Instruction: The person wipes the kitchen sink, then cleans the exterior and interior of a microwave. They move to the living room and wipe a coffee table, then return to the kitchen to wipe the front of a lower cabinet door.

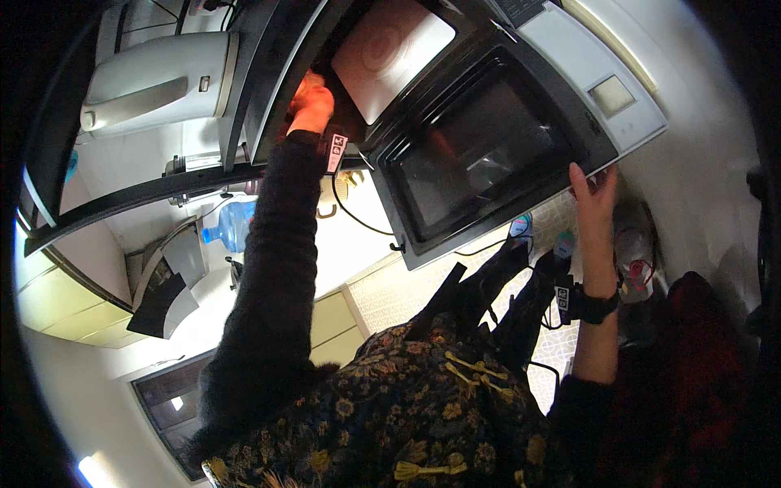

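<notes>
My left hand (312,104), lit orange-red, reaches into the dark cavity of an oven-like appliance, possibly a microwave. Its fingers are blurred by the glow, so whatever they touch is hidden. Beside it a shiny metal panel (393,58) forms part of the interior. The appliance door (482,155), with a dark glass window and black frame, hangs open. At the door's outer corner my right hand (593,183) grips the edge, thumb on the inner face and the other fingers mostly behind it. A black strap with a small device (586,302) circles my right wrist.
A white electric kettle (161,82) stands on a dark shelf at upper left. Beyond my left arm are a blue water bottle (230,227) and a white counter (360,226). A black cable (360,222) runs below the door. Plastic bottles (634,244) stand near the right wall.
</notes>
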Demonstrator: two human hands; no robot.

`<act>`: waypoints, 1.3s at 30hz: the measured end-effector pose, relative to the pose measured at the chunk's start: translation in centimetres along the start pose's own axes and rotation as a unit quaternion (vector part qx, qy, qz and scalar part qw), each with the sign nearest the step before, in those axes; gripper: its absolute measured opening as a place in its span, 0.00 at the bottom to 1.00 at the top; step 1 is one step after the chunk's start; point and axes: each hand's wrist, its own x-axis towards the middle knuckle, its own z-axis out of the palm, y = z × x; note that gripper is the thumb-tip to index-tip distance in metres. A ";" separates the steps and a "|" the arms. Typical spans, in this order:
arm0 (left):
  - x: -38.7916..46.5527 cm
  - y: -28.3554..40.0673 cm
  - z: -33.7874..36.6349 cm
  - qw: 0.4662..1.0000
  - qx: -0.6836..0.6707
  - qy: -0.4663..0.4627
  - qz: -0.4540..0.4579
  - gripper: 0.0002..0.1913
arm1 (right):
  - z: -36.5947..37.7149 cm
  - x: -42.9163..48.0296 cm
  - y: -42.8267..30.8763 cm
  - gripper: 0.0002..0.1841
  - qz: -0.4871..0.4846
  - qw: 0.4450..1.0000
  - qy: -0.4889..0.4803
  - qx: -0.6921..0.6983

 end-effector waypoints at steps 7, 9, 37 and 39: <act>-5.3 2.9 -9.2 0.957 -0.116 -0.248 0.096 0.16 | 0.0 0.1 -0.1 0.40 0.014 1.000 0.008 -0.014; -5.5 3.0 -12.9 0.942 -0.115 -0.247 0.194 0.13 | -0.1 0.1 0.0 0.39 -0.001 1.000 0.000 0.006; -39.0 -17.9 -23.6 0.438 -0.842 -0.309 -0.071 0.15 | 15.7 0.6 -11.2 0.07 0.026 0.948 -0.168 0.267; -40.3 -18.7 -23.1 0.399 -0.862 -0.286 -0.123 0.12 | 17.6 1.4 -12.4 0.05 0.022 0.952 -0.167 0.256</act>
